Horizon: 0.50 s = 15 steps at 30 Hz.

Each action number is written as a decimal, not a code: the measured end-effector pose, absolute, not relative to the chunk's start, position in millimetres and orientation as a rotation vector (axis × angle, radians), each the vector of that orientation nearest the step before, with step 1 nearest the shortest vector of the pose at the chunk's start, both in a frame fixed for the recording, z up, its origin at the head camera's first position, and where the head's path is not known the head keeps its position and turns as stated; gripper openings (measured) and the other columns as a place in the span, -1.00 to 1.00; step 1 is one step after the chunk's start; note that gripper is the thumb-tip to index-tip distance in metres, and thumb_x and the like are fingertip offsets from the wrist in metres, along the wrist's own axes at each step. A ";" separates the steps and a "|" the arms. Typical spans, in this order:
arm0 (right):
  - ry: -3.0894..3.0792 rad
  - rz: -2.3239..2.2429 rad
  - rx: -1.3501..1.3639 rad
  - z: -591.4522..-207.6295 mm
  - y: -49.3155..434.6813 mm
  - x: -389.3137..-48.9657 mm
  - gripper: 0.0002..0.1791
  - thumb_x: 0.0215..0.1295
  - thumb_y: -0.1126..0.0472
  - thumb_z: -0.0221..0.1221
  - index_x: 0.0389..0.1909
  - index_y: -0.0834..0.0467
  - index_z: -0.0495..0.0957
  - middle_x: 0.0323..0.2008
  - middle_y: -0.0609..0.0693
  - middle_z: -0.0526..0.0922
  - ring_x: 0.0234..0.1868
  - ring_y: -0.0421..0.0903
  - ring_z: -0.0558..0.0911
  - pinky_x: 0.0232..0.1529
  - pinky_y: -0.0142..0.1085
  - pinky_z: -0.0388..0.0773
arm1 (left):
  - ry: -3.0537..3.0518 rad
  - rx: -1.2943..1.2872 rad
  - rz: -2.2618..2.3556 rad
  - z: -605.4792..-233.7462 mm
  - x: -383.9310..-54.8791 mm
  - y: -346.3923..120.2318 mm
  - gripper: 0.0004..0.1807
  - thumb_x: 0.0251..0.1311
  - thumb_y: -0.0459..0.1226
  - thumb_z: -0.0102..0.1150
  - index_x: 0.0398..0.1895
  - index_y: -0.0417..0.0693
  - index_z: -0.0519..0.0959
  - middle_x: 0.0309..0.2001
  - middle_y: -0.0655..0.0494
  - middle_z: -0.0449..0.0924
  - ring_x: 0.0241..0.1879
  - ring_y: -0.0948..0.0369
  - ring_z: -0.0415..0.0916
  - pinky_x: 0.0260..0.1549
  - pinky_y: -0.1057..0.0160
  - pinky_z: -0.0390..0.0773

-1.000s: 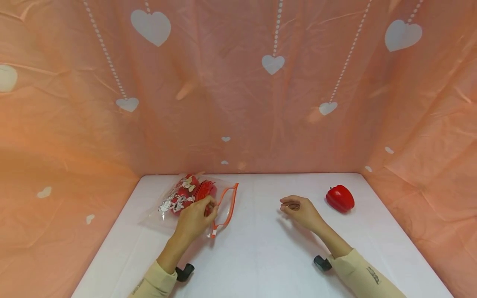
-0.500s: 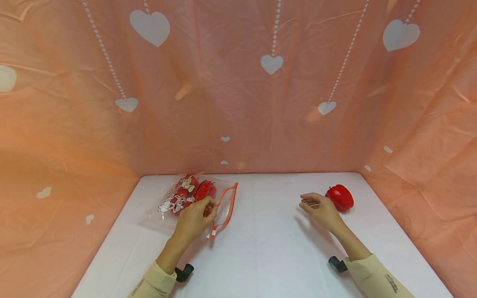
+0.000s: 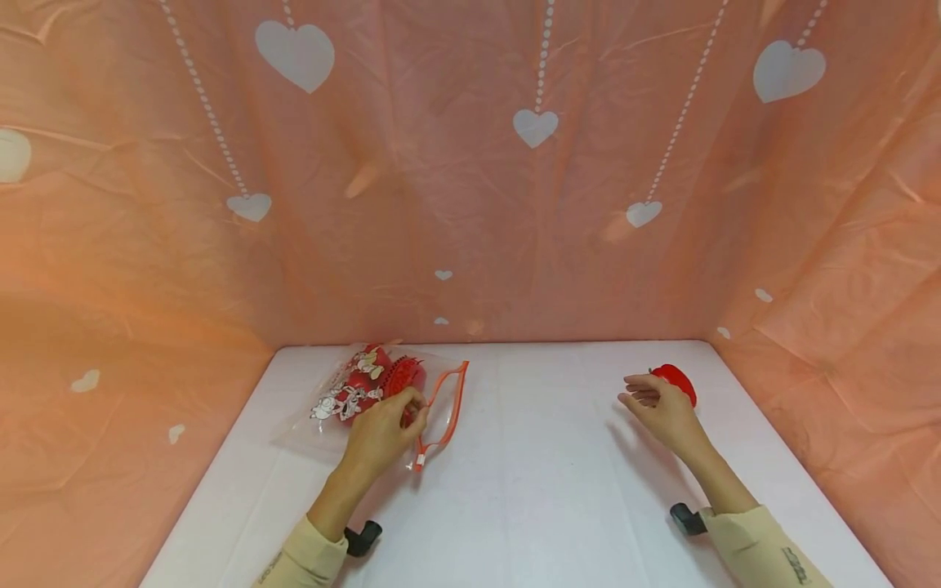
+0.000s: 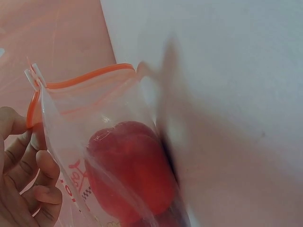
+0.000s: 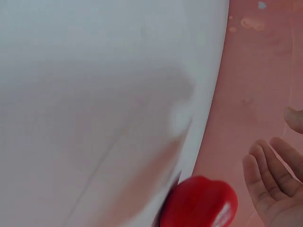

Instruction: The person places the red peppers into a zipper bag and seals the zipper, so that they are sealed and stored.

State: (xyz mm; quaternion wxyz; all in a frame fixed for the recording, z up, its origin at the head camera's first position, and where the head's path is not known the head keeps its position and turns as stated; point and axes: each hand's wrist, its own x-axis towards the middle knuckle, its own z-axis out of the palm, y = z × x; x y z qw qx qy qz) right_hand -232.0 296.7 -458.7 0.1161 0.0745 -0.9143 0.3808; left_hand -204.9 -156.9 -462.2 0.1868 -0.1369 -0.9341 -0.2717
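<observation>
My left hand (image 3: 385,429) pinches the orange rim of a clear zip bag (image 3: 445,408) between thumb and index finger, the other fingers loosely curled. Inside the bag, printed with cartoon figures, lie several red things; a red bell pepper (image 4: 130,170) shows through the plastic in the left wrist view. The bag's mouth gapes toward the right. My right hand (image 3: 665,412) holds nothing, its fingers relaxed and spread from the thumb. Behind it on the table is another red bell pepper (image 3: 676,384), partly hidden by the hand in the head view. The right wrist view shows that pepper (image 5: 199,203) below the fingers.
The white table (image 3: 515,490) meets an orange-pink curtain (image 3: 470,204) with white hearts at the back and sides. Black wrist camera mounts (image 3: 687,519) stick out beside both sleeves.
My right hand has moved right, from mid-table to in front of the loose bell pepper, now covering part of it. The left hand and the bag have stayed in place.
</observation>
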 end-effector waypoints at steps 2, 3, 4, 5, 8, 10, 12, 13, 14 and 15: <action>-2.652 1.116 0.217 -457.0 301.5 -231.9 -0.59 0.41 0.25 0.41 0.19 0.35 0.65 -0.02 0.27 0.76 -0.07 0.19 0.78 -0.13 -0.63 0.51 | -2.629 -0.388 -0.768 -462.1 -205.0 -157.0 -0.85 0.27 -0.26 0.50 -0.19 0.07 0.68 -0.35 0.20 0.76 -0.46 0.25 0.55 -0.43 0.23 0.56; -2.634 1.118 0.216 -456.0 303.5 -231.8 -0.60 0.41 0.25 0.41 0.18 0.35 0.65 -0.03 0.27 0.77 -0.07 0.19 0.78 -0.13 -0.65 0.50 | -2.629 -0.389 -0.769 -462.2 -205.1 -157.1 -0.85 0.27 -0.26 0.50 -0.19 0.07 0.68 -0.35 0.21 0.76 -0.45 0.25 0.56 -0.43 0.23 0.56; -2.618 1.113 0.217 -455.3 305.8 -232.1 -0.60 0.41 0.25 0.41 0.17 0.35 0.66 -0.04 0.27 0.77 -0.08 0.17 0.79 -0.14 -0.67 0.49 | -2.632 -0.391 -0.769 -462.4 -205.2 -157.2 -0.85 0.27 -0.26 0.50 -0.19 0.07 0.68 -0.35 0.21 0.76 -0.45 0.25 0.56 -0.43 0.23 0.56; -2.601 1.111 0.214 -454.6 307.7 -232.2 -0.61 0.40 0.25 0.42 0.16 0.35 0.67 -0.06 0.27 0.78 -0.10 0.14 0.79 -0.14 -0.67 0.50 | -2.635 -0.391 -0.769 -462.5 -205.4 -157.3 -0.85 0.27 -0.25 0.50 -0.19 0.07 0.68 -0.35 0.21 0.76 -0.45 0.26 0.56 -0.42 0.23 0.56; -2.569 1.086 0.191 -452.3 313.4 -231.8 -0.63 0.39 0.25 0.42 0.13 0.34 0.68 -0.08 0.25 0.79 -0.13 0.07 0.80 -0.15 -0.70 0.48 | -2.645 -0.388 -0.774 -462.6 -205.8 -157.8 -0.85 0.27 -0.24 0.49 -0.18 0.08 0.68 -0.34 0.22 0.75 -0.44 0.27 0.55 -0.42 0.24 0.57; -2.564 1.073 0.171 -450.9 317.0 -231.2 -0.63 0.38 0.26 0.42 0.14 0.33 0.68 -0.07 0.26 0.79 -0.11 0.09 0.79 -0.16 -0.72 0.45 | -2.649 -0.388 -0.778 -462.4 -205.7 -158.0 -0.84 0.27 -0.24 0.50 -0.17 0.07 0.68 -0.34 0.22 0.75 -0.45 0.28 0.54 -0.42 0.25 0.57; -2.573 1.048 0.139 -449.5 320.8 -230.4 -0.60 0.40 0.23 0.42 0.17 0.32 0.67 -0.04 0.28 0.78 -0.08 0.15 0.77 -0.17 -0.74 0.42 | -2.649 -0.389 -0.783 -462.0 -205.5 -158.2 -0.84 0.26 -0.24 0.50 -0.17 0.07 0.68 -0.35 0.21 0.75 -0.45 0.27 0.53 -0.42 0.25 0.56; -2.578 1.037 0.124 -448.8 322.7 -230.2 -0.59 0.41 0.22 0.41 0.19 0.31 0.66 -0.02 0.29 0.77 -0.06 0.19 0.76 -0.17 -0.73 0.42 | -2.648 -0.390 -0.784 -462.0 -205.4 -158.3 -0.84 0.27 -0.24 0.50 -0.18 0.07 0.68 -0.35 0.22 0.75 -0.46 0.27 0.53 -0.42 0.25 0.56; -2.588 1.027 0.106 -448.1 324.6 -229.7 -0.57 0.42 0.20 0.40 0.21 0.30 0.65 0.00 0.30 0.76 -0.03 0.21 0.74 -0.16 -0.70 0.44 | -2.646 -0.391 -0.783 -462.0 -205.4 -158.3 -0.85 0.27 -0.24 0.49 -0.18 0.07 0.68 -0.35 0.22 0.74 -0.46 0.27 0.53 -0.43 0.25 0.56; -2.596 1.011 0.086 -447.6 326.4 -229.3 -0.56 0.44 0.17 0.39 0.23 0.30 0.64 0.02 0.30 0.75 0.00 0.24 0.72 -0.11 -0.62 0.50 | -2.644 -0.391 -0.784 -462.0 -205.3 -158.3 -0.85 0.26 -0.24 0.49 -0.18 0.07 0.68 -0.36 0.22 0.74 -0.46 0.27 0.53 -0.43 0.25 0.56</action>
